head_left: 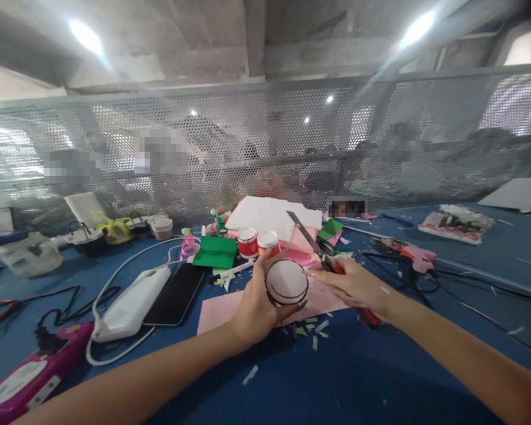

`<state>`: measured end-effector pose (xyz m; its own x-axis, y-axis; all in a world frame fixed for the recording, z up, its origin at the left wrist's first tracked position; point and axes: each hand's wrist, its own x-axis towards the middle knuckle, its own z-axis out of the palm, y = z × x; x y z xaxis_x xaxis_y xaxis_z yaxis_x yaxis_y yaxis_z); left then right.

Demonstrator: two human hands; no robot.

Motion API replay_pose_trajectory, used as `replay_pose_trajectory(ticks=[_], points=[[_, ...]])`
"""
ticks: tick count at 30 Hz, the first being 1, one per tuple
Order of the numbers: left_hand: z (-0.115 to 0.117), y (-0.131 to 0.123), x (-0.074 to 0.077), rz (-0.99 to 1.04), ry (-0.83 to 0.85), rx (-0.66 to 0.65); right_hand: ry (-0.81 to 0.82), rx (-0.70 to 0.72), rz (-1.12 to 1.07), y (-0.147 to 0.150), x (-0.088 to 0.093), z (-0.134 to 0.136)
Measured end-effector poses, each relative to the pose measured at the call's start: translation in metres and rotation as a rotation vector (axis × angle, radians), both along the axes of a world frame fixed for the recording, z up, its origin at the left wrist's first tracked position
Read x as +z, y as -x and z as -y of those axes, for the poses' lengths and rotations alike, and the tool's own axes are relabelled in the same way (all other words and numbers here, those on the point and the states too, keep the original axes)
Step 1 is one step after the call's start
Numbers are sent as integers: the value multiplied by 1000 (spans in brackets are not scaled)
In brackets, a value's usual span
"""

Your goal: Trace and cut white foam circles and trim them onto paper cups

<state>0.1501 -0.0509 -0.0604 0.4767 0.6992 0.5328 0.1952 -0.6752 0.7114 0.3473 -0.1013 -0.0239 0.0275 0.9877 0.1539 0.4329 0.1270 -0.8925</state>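
My left hand [259, 304] is wrapped around a small round container with a white top [287, 280], tilted so that the top faces me. A dark line runs along its rim. In my right hand [358, 286] is a pair of scissors [307, 235] with red and black handles, the blades pointing up and away to the left. My right fingertips are close to the container's right edge; I cannot tell whether they touch it. Beneath both hands lies a pink sheet [221, 310]. Just beyond stand two red cups with white tops, a left one [248, 243] and a right one [268, 241].
Left of my hands lie a black phone [177, 298], a white power strip [133, 304] and a purple device [39, 372] with cables. A green card [215, 252] and white sheets [269, 215] lie behind. A pink glue gun [418, 257] is at right. Paper scraps [315, 341] litter the blue table.
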Motion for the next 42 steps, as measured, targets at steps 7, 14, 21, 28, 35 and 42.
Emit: replay_pose_trajectory(ticks=[7, 14, 21, 28, 35, 42], points=[[-4, -1, -4, 71, 16, -112, 242, 144, -291, -9, -4, -5], [-5, 1, -2, 26, -36, 19, 265, 149, -268, -7, -1, 0], [-2, 1, -1, -20, -18, 40, 247, 82, -246, -1, -4, -1], [-2, 1, -3, -40, 3, 68, 233, 53, -237, 2, -1, 1], [-1, 2, 0, -56, -64, 89, 202, -11, -335, -1, -2, -3], [-2, 1, 0, -33, -61, 95, 191, 20, -326, 1, -5, -2]])
